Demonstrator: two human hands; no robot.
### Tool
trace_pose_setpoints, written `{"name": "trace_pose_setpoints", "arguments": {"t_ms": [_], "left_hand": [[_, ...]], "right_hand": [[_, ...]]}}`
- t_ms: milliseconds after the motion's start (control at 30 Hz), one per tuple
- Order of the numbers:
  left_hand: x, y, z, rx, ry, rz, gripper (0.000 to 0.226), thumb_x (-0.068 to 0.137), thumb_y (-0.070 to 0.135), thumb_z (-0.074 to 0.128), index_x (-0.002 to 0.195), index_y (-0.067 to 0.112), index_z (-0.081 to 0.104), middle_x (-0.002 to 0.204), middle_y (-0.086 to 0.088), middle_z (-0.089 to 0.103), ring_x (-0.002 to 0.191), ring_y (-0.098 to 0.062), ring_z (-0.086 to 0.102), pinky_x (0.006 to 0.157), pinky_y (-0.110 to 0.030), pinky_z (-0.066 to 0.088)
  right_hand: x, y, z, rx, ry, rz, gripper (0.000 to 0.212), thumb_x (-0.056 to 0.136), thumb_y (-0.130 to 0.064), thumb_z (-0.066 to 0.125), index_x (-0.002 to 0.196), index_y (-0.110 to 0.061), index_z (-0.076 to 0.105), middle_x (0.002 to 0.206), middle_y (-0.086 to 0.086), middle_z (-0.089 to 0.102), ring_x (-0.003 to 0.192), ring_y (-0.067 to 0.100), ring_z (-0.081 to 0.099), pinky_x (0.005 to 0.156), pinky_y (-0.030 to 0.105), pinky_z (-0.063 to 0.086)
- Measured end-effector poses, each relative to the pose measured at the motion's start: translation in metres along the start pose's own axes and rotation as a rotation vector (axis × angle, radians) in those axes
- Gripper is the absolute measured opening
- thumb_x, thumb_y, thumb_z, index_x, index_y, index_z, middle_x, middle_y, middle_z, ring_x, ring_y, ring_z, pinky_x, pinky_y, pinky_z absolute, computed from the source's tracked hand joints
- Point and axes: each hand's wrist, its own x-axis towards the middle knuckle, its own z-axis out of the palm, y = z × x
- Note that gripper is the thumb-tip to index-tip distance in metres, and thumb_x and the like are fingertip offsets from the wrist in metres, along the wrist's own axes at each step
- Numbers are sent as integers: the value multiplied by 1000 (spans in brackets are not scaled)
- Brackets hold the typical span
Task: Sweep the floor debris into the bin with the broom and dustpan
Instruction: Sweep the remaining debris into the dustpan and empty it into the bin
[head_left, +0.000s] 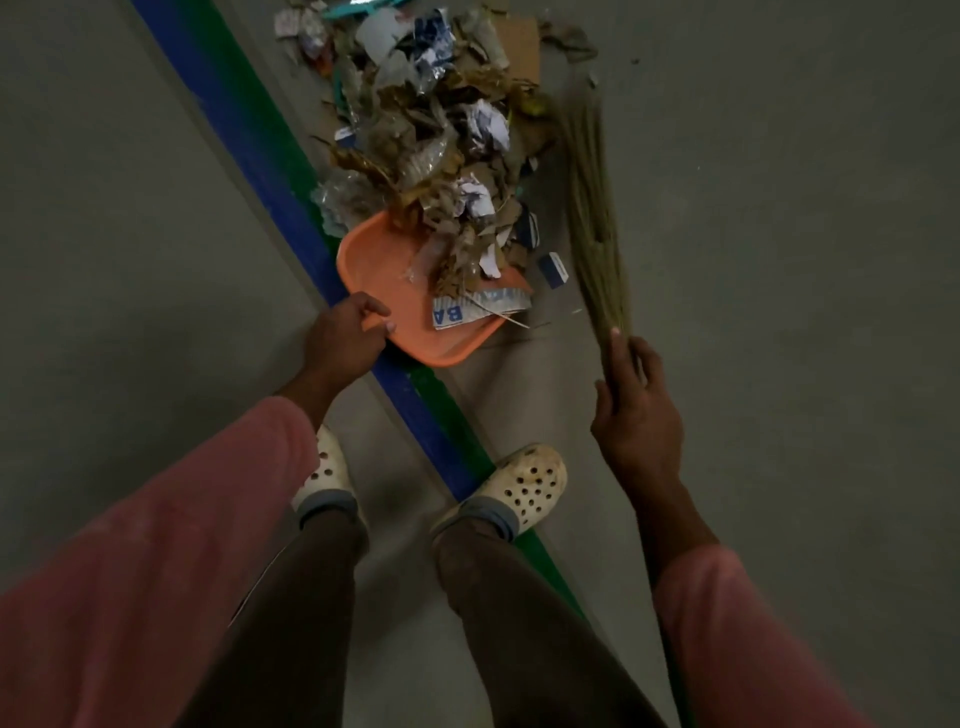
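Pinching the near rim of the flat orange plastic dustpan, the left hand is seen; the bound neck of the pale straw broom is clasped by the right hand. Just beyond the fingers, the torn-paper-and-dry-leaf debris heap, partly on the pan, is judged light and easily scattered.

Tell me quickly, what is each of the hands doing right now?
Left hand: grips the near rim of the orange dustpan.
Right hand: holds the grass broom.
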Motion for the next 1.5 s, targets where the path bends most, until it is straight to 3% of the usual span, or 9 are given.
{"name": "trace_pose_setpoints", "arguments": {"t_ms": [200,367,500,633,767,933,1133,1333,1500], "left_hand": [[20,-18,11,-28,29,26,13,90,36,71,100,35,64,109,3,64,107,-21,61,83,-34,46],[19,-11,4,-48,70,61,16,92,33,69,107,31,67,104,7,60,101,-20,61,78,-30,40],[6,0,-6,-42,99,63,21,91,37,68,112,32,67,113,2,67,106,-23,63,80,-32,45],[-7,4,-10,6,90,48,22,92,36,66,113,33,66,117,0,69,107,-26,64,80,-32,44],[-8,1,-10,13,61,46,20,91,37,67,110,34,65,112,1,69,103,-26,65,81,-35,48],[-4,0,-1,30,67,118,20,91,36,67,111,35,64,111,3,70,102,-24,64,81,-35,48],[-1,8,4,14,85,145,21,89,36,70,109,33,66,114,3,69,108,-23,63,87,-36,50],[-7,20,4,-44,79,129,20,89,38,69,108,34,67,111,6,70,103,-21,65,87,-38,52],[-14,14,6,-19,82,98,23,87,39,68,110,35,66,111,6,70,104,-23,65,89,-41,52]], "right_hand": [[93,-41,37,98,-42,-133,65,95,-26,57,156,-31,34,155,3,38,110,31,63,74,39,55],[63,-58,62,49,-167,-257,66,95,-27,56,156,-36,33,154,-1,40,112,28,63,71,35,55],[2,-51,45,77,-198,-222,70,96,-29,59,158,-37,29,155,-4,38,111,22,62,71,33,55],[-44,-39,10,143,-57,-99,69,96,-26,64,156,-38,33,154,-5,40,97,16,65,62,29,55],[-32,-25,-3,148,42,-16,68,97,-23,65,157,-35,34,154,0,41,80,18,65,58,26,51],[41,-25,7,177,14,24,67,97,-25,60,157,-35,32,155,-1,38,108,22,62,75,30,50],[69,-50,29,159,-131,-95,67,94,-25,60,156,-31,36,154,2,40,120,27,58,83,37,53],[3,-55,39,147,-264,-162,69,94,-28,60,157,-33,33,153,0,39,118,26,60,78,38,57],[-42,-54,36,121,-259,-131,69,97,-29,58,158,-38,26,157,-4,33,112,22,61,72,40,59]]}}
